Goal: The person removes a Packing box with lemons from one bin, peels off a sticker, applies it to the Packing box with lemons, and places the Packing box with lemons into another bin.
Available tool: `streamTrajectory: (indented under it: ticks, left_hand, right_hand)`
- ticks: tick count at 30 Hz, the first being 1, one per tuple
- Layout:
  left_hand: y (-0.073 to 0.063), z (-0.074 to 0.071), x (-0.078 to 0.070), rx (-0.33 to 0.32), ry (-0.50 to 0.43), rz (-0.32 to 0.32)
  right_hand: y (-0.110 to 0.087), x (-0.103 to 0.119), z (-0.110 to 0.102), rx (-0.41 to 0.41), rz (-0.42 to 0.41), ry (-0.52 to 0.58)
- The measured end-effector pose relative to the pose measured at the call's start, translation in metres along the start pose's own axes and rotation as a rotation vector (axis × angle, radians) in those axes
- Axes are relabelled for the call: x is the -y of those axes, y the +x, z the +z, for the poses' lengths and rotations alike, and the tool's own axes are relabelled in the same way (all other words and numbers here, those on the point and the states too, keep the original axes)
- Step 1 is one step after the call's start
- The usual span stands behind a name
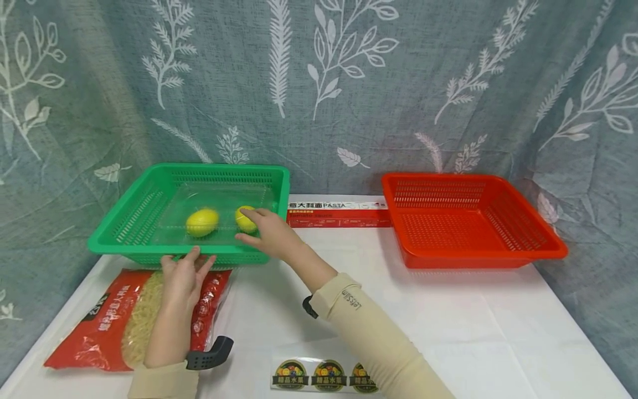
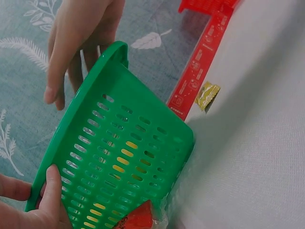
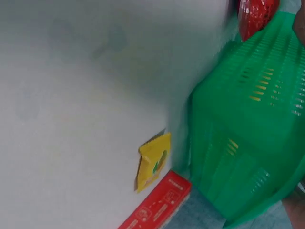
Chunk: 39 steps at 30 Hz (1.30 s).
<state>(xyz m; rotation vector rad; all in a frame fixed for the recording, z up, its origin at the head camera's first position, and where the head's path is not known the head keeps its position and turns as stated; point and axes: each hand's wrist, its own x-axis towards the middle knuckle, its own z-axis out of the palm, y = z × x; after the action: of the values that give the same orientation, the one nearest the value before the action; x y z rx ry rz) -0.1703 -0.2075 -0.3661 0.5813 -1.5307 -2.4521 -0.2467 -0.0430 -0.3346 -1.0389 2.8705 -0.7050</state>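
A green basket (image 1: pixel 112 246) stands at the left, holding a clear plastic container (image 1: pixel 224 194) and two yellow lemons (image 1: pixel 201 223). Whether the lemons lie in or under the clear plastic, I cannot tell. At the basket's front rim, my left hand (image 1: pixel 183 277) grips the edge, thumb outside, as the left wrist view shows. My right hand (image 1: pixel 274 235) reaches over the right rim with fingers extended above the right lemon (image 1: pixel 246 220). Its fingers (image 2: pixel 76 71) hang loosely inside the rim in the left wrist view.
A red pasta bag (image 1: pixel 112 327) lies below my left forearm. A red basket (image 1: pixel 448 224) stands at the right, with a long red-and-white box (image 1: pixel 339 218) between the baskets. A yellow packet (image 3: pixel 155 160) lies beside the green basket. Round fruit stickers (image 1: pixel 329 376) lie in front.
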Motion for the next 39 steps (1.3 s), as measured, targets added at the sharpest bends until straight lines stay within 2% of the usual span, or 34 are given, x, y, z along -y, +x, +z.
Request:
streamTrajectory:
  ticks: [5, 11, 14, 20, 29, 34, 39]
  left_hand:
    - [0.002, 0.001, 0.001, 0.003, 0.010, -0.005]
    - [0.003, 0.000, 0.001, -0.008, -0.004, -0.002]
    - [0.003, 0.000, 0.000, -0.001, -0.006, 0.002]
    - [0.003, 0.001, 0.000, -0.002, -0.009, 0.009]
    - [0.004, 0.000, 0.000, -0.007, -0.017, -0.007]
    - [0.004, -0.001, 0.001, -0.017, -0.019, -0.001]
    - [0.003, 0.000, 0.001, -0.022, -0.017, -0.006]
  right_hand:
    - [0.007, 0.006, 0.005, -0.010, 0.045, -0.046]
    - [0.015, 0.014, 0.017, -0.014, 0.097, -0.198]
    - [0.017, 0.018, 0.022, -0.036, 0.137, -0.228]
    - [0.019, 0.021, 0.025, -0.082, 0.216, -0.219]
    - [0.024, 0.028, 0.030, -0.089, 0.312, -0.204]
    - [0.026, 0.032, 0.030, -0.061, 0.381, -0.197]
    - [0.028, 0.036, 0.030, -0.037, 0.468, -0.142]
